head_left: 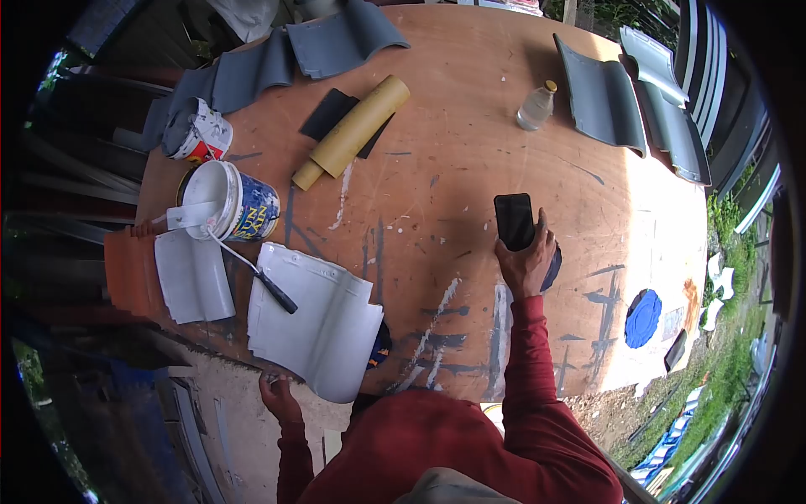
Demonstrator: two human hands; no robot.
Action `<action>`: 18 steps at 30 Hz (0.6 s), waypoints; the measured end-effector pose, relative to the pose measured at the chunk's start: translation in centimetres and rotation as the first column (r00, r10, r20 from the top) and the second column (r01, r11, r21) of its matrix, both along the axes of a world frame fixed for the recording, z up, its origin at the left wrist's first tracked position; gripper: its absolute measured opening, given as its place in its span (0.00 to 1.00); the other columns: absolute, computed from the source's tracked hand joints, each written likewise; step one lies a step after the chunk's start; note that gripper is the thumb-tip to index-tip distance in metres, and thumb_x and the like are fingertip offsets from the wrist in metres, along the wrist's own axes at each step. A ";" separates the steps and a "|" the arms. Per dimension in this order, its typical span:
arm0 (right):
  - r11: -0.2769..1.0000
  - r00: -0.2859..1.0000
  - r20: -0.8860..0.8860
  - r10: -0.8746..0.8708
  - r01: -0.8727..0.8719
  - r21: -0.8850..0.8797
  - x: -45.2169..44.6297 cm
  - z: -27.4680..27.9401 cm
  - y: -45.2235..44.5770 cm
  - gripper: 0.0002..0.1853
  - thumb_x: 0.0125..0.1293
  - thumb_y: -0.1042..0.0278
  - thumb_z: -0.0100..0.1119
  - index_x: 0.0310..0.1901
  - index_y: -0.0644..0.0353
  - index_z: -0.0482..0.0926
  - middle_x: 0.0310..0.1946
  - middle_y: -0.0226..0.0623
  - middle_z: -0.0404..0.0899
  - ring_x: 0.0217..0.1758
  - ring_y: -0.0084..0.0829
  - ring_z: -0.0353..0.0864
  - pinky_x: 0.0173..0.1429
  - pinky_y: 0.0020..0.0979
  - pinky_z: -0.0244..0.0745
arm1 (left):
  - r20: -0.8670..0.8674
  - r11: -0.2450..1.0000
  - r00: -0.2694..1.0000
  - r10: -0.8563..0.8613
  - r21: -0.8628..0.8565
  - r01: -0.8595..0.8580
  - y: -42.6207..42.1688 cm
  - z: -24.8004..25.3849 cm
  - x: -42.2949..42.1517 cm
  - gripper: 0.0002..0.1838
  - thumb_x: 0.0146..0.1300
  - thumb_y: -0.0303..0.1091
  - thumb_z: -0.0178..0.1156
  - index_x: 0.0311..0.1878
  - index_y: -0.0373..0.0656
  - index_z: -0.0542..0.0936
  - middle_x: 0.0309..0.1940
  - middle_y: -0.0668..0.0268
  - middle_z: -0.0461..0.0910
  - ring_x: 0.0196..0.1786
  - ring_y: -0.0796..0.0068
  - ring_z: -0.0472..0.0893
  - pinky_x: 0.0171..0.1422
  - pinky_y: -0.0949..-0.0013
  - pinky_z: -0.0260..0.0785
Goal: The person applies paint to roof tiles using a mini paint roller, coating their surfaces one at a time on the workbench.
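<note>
My right hand (529, 265) grips a black smartphone (514, 220) by its lower end, with the dark screen facing up over the wooden table. A dark round item (552, 269) shows partly behind that hand. My left hand (280, 398) hangs low by the table's near edge, its fingers loosely bent and apart, with nothing visible in them. Just above it lies a white-painted wavy roof tile (315, 315), its lower edge overhanging the table. A paint roller (275, 291) has its black handle across that tile and its wire reaching up to a paint bucket (256, 207).
Grey roof tiles (346, 38) line the far left, with more grey tiles (600, 97) at far right. A cardboard tube (353, 130), a glass bottle (536, 107), a smaller paint tub (210, 134) and a blue lid (643, 318) stand or lie on the paint-streaked table (445, 202).
</note>
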State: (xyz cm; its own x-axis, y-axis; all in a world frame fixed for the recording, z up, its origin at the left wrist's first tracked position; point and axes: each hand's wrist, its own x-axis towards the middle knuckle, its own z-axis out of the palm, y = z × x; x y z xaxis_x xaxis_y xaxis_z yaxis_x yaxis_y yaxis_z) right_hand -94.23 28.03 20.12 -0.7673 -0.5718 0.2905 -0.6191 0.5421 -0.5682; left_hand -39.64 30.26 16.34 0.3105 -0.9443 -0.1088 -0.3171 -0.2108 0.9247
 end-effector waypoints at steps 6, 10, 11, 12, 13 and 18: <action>0.950 0.996 -0.071 -0.050 0.070 0.305 -1.5 -2.7 5.0 0.60 0.44 0.57 0.76 0.78 0.62 0.52 0.65 0.58 0.69 0.70 0.57 0.66 0.76 0.48 0.60 | 0.054 0.990 0.991 -0.120 -0.071 0.124 -8.3 2.7 -1.3 0.21 0.70 0.28 0.57 0.64 0.34 0.72 0.54 0.59 0.79 0.49 0.70 0.80 0.58 0.65 0.73; 0.918 0.986 -0.139 -0.097 0.142 0.370 -2.8 -2.6 3.8 0.61 0.45 0.50 0.77 0.78 0.62 0.52 0.62 0.60 0.72 0.65 0.55 0.71 0.71 0.47 0.63 | 0.189 0.965 0.967 -0.171 -0.165 0.203 -11.4 3.8 -2.2 0.21 0.70 0.29 0.59 0.64 0.35 0.73 0.51 0.59 0.81 0.47 0.72 0.80 0.56 0.67 0.72; 0.918 0.996 -0.051 -0.067 0.081 0.388 -3.3 -2.4 3.2 0.61 0.46 0.50 0.77 0.78 0.63 0.51 0.61 0.59 0.73 0.64 0.55 0.72 0.70 0.47 0.65 | 0.193 0.966 0.967 -0.169 -0.164 0.201 -11.6 3.7 -2.5 0.21 0.70 0.29 0.59 0.64 0.35 0.73 0.51 0.59 0.81 0.47 0.72 0.80 0.56 0.67 0.72; 0.917 0.999 0.039 -0.034 0.016 0.400 -3.5 -2.3 2.6 0.61 0.48 0.50 0.77 0.79 0.64 0.50 0.60 0.59 0.74 0.63 0.55 0.73 0.68 0.48 0.67 | 0.176 0.965 0.966 -0.188 -0.148 0.215 -11.7 3.6 -2.7 0.20 0.70 0.29 0.59 0.63 0.36 0.74 0.51 0.60 0.82 0.47 0.73 0.80 0.55 0.67 0.72; 0.916 0.999 0.044 -0.025 0.005 0.400 -3.4 -2.8 2.3 0.61 0.48 0.50 0.77 0.79 0.64 0.50 0.60 0.59 0.74 0.63 0.55 0.73 0.68 0.48 0.67 | 0.159 0.965 0.966 -0.204 -0.132 0.225 -11.6 3.5 -2.8 0.20 0.69 0.29 0.60 0.63 0.36 0.74 0.50 0.60 0.82 0.47 0.73 0.80 0.54 0.68 0.72; 0.956 0.975 -0.022 0.222 -0.213 0.202 -2.5 -3.0 -3.2 0.58 0.52 0.55 0.75 0.78 0.67 0.50 0.54 0.57 0.76 0.56 0.55 0.77 0.61 0.47 0.73 | 0.186 0.983 0.970 -0.160 -0.065 0.174 -10.3 2.3 -2.3 0.22 0.66 0.28 0.61 0.63 0.37 0.74 0.51 0.61 0.81 0.45 0.74 0.78 0.53 0.68 0.71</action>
